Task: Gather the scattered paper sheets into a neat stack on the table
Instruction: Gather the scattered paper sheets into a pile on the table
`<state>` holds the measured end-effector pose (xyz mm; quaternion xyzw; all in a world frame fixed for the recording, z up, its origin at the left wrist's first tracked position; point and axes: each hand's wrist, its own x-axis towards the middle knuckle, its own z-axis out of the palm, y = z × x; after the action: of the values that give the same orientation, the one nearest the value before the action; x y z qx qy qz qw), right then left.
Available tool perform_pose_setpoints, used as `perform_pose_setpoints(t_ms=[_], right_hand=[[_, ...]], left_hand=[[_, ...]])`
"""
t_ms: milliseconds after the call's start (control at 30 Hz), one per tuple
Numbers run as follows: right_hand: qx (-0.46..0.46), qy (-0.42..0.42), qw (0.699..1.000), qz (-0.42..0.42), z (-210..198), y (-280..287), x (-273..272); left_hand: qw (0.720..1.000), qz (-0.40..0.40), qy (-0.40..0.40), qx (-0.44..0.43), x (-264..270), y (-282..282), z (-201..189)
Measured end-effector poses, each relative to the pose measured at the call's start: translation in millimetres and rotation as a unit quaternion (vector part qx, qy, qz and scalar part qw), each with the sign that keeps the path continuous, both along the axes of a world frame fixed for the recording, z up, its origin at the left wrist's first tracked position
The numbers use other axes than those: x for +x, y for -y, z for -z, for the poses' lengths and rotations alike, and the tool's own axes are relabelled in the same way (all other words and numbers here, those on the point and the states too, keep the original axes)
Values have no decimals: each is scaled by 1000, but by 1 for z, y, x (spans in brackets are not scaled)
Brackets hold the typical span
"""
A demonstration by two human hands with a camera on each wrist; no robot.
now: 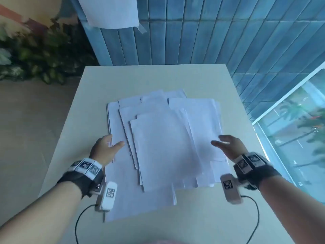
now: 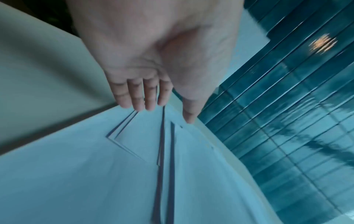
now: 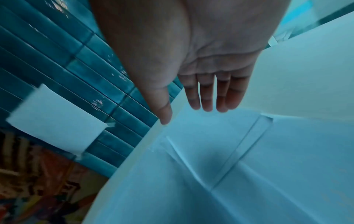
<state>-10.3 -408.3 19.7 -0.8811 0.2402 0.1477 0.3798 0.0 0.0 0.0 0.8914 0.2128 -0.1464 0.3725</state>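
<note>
Several white paper sheets (image 1: 163,138) lie overlapped and fanned out in the middle of the beige table (image 1: 98,80), their edges out of line. My left hand (image 1: 107,147) stands on edge at the pile's left side, fingers straight, thumb over the sheets. My right hand (image 1: 226,145) mirrors it at the pile's right side, fingers straight. Both palms face inward across the pile. In the left wrist view the straight fingers (image 2: 141,98) point along the sheets (image 2: 95,174). In the right wrist view the fingers (image 3: 208,94) hover just above the paper (image 3: 229,174). Neither hand holds a sheet.
A blue tiled wall (image 1: 202,32) stands behind the table, with one white sheet taped to it (image 1: 110,11). Green plants (image 1: 38,55) sit at the back left. A glass window (image 1: 295,134) runs along the right. Cables (image 1: 79,221) from the wrist cameras trail over the table's near edge.
</note>
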Motion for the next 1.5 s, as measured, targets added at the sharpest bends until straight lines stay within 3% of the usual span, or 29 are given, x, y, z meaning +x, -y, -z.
perform_pose_setpoints(t_ms=[200, 300, 500, 800, 1000, 1133, 1333, 1500], right_hand=[[-117, -70, 989, 51, 16, -2, 51], [-162, -80, 982, 63, 22, -3, 65], [-111, -54, 990, 69, 32, -24, 84], [-79, -20, 996, 20, 42, -60, 83], [-131, -47, 989, 60, 35, -31, 71], [-128, -61, 989, 44, 36, -48, 58], [-103, -60, 993, 16, 31, -64, 51], [-117, -57, 989, 64, 28, -31, 21]], left_hand=[[978, -64, -110, 165, 42, 3, 8], [972, -74, -110, 192, 51, 10, 14], [985, -56, -64, 152, 67, 31, 21], [998, 51, -9, 42, 73, 64, 17], [993, -9, -43, 110, 53, 28, 10], [989, 37, -73, 124, 28, 38, 11], [992, 81, -63, 69, 30, 72, 8], [992, 15, -62, 105, 11, 36, 6]])
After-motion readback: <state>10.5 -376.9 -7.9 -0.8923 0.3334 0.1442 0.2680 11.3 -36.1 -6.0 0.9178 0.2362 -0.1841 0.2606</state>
